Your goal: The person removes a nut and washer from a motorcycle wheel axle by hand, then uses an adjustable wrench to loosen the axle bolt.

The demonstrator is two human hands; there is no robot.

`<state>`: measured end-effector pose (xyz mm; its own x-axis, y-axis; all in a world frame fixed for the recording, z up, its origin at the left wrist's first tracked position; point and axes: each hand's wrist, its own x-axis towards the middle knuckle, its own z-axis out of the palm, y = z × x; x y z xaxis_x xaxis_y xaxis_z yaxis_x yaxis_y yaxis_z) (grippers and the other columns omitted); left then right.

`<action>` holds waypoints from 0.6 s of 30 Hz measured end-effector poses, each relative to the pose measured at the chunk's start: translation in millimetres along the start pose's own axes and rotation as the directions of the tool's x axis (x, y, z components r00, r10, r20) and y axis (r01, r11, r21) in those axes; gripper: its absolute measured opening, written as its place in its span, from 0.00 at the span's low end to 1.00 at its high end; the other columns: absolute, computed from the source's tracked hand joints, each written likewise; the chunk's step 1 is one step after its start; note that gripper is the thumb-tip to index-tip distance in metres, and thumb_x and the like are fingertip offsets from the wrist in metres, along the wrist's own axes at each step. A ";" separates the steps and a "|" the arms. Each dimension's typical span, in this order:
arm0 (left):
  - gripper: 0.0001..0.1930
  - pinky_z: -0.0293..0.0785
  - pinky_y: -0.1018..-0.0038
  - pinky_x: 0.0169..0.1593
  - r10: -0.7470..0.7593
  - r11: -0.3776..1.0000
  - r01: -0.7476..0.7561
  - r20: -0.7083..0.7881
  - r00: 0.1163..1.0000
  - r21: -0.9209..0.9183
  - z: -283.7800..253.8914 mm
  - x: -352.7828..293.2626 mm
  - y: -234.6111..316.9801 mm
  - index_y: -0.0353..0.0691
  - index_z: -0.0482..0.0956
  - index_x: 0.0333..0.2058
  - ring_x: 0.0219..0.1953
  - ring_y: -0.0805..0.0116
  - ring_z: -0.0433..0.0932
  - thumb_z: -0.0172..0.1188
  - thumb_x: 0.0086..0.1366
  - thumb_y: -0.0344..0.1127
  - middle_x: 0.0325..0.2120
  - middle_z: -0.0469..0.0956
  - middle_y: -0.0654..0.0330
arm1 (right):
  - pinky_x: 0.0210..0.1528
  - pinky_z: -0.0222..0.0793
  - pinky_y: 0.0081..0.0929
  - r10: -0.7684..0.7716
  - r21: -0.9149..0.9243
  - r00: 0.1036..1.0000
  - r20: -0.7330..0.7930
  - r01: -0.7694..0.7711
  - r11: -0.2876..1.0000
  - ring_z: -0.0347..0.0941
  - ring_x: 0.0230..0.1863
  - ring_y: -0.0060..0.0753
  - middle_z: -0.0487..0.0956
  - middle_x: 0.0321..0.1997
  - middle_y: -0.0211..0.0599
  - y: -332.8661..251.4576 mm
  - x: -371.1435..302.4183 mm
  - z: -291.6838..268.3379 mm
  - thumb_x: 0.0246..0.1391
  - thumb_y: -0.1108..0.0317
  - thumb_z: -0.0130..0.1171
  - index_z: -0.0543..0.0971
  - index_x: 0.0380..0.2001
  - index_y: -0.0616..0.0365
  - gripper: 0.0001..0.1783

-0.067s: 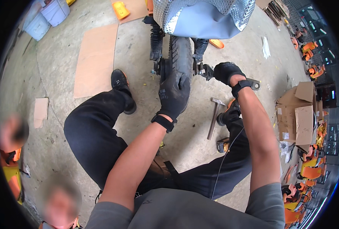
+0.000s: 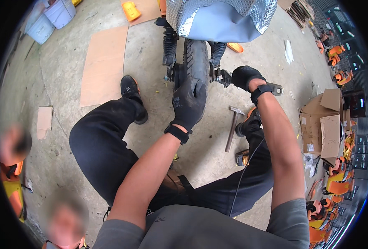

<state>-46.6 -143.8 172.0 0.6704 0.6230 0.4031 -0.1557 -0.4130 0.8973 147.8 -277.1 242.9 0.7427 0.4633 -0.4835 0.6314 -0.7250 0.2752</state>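
A black-treaded tyre [image 2: 197, 58] stands upright between two black coil-spring shock absorbers. My left hand [image 2: 188, 101], in a black glove, is wrapped over the near face of the tyre. Right of the wheel, my gloved right hand [image 2: 247, 78] is closed round a metal wrench [image 2: 277, 90]. Its holed handle end sticks out beyond my wrist, and its other end meets the axle hardware [image 2: 224, 78]. My palm hides the middle of the wrench. A silvery quilted cover [image 2: 229, 23] drapes over the vehicle above the wheel.
A hammer [image 2: 233, 128] lies on the concrete by my right shoe, near a yellow-and-black tool [image 2: 242, 157]. Flat cardboard [image 2: 104, 66] lies at left, an open carton [image 2: 321, 124] at right. Two blurred people are at lower left. Orange scooters [image 2: 337, 182] line the right side.
My right hand and the wrench have shifted very slightly up and to the left. My left hand stays on the tyre.
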 end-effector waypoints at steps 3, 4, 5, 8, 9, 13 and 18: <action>0.09 0.71 0.63 0.32 0.017 0.999 -0.016 -0.018 1.000 0.028 5.1 -1.3 -1.6 0.35 0.74 0.30 0.28 0.44 0.75 0.62 0.61 0.34 0.24 0.76 0.46 | 0.35 0.75 0.38 0.017 -0.006 1.000 0.010 -0.017 1.000 0.81 0.35 0.50 0.83 0.31 0.48 4.1 11.4 -15.0 0.45 0.64 0.56 0.84 0.32 0.58 0.13; 0.08 0.71 0.63 0.32 0.020 0.999 -0.019 -0.025 1.000 0.040 5.5 -1.6 -2.7 0.35 0.75 0.31 0.28 0.44 0.76 0.62 0.62 0.34 0.24 0.76 0.47 | 0.34 0.74 0.37 -0.039 -0.023 0.999 -0.023 0.039 0.999 0.81 0.34 0.50 0.83 0.31 0.48 6.2 19.1 -13.7 0.45 0.64 0.58 0.84 0.32 0.59 0.13; 0.08 0.71 0.63 0.33 0.016 0.999 -0.016 -0.017 1.000 0.038 5.2 -1.9 -4.0 0.35 0.75 0.31 0.28 0.45 0.76 0.61 0.62 0.34 0.24 0.77 0.47 | 0.33 0.73 0.38 -0.080 -0.016 0.997 -0.009 0.079 0.997 0.80 0.33 0.50 0.82 0.32 0.49 5.3 23.2 -17.0 0.43 0.64 0.59 0.84 0.32 0.59 0.13; 0.08 0.72 0.63 0.33 0.014 0.999 -0.014 -0.006 1.000 0.034 4.1 -2.1 -6.8 0.34 0.75 0.31 0.28 0.45 0.76 0.61 0.62 0.33 0.24 0.77 0.47 | 0.31 0.71 0.40 -0.133 -0.026 0.989 -0.059 0.132 0.991 0.79 0.33 0.51 0.82 0.30 0.50 -1.5 24.3 -23.1 0.39 0.66 0.62 0.83 0.30 0.60 0.13; 0.08 0.72 0.64 0.33 0.018 0.999 -0.018 -0.004 1.000 0.035 3.6 -2.2 -5.7 0.34 0.75 0.32 0.28 0.45 0.76 0.61 0.62 0.33 0.24 0.77 0.47 | 0.31 0.71 0.40 -0.128 -0.019 0.991 -0.045 0.128 0.992 0.80 0.32 0.51 0.82 0.30 0.50 -5.2 22.9 -24.8 0.38 0.67 0.63 0.83 0.30 0.60 0.13; 0.08 0.72 0.64 0.33 -0.003 1.000 0.003 0.017 1.000 0.010 2.7 -0.7 -3.1 0.34 0.75 0.32 0.28 0.46 0.77 0.61 0.62 0.33 0.24 0.77 0.47 | 0.32 0.73 0.40 -0.110 0.062 0.992 -0.057 0.113 0.992 0.80 0.33 0.53 0.82 0.30 0.51 -21.0 23.3 -17.7 0.37 0.67 0.64 0.83 0.30 0.60 0.13; 0.08 0.72 0.64 0.33 0.017 0.999 -0.016 -0.019 1.000 0.040 2.8 -4.8 -1.7 0.33 0.74 0.32 0.27 0.46 0.76 0.61 0.62 0.33 0.24 0.77 0.46 | 0.43 0.75 0.42 -0.090 -0.023 0.995 -0.044 0.089 0.996 0.80 0.43 0.50 0.83 0.40 0.45 -31.4 16.0 -4.7 0.51 0.62 0.57 0.84 0.38 0.54 0.14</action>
<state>-47.5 -148.0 168.0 0.6539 0.6282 0.4217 -0.1375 -0.4494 0.8827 140.9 -244.6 230.5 0.6922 0.5486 -0.4690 0.6998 -0.6692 0.2500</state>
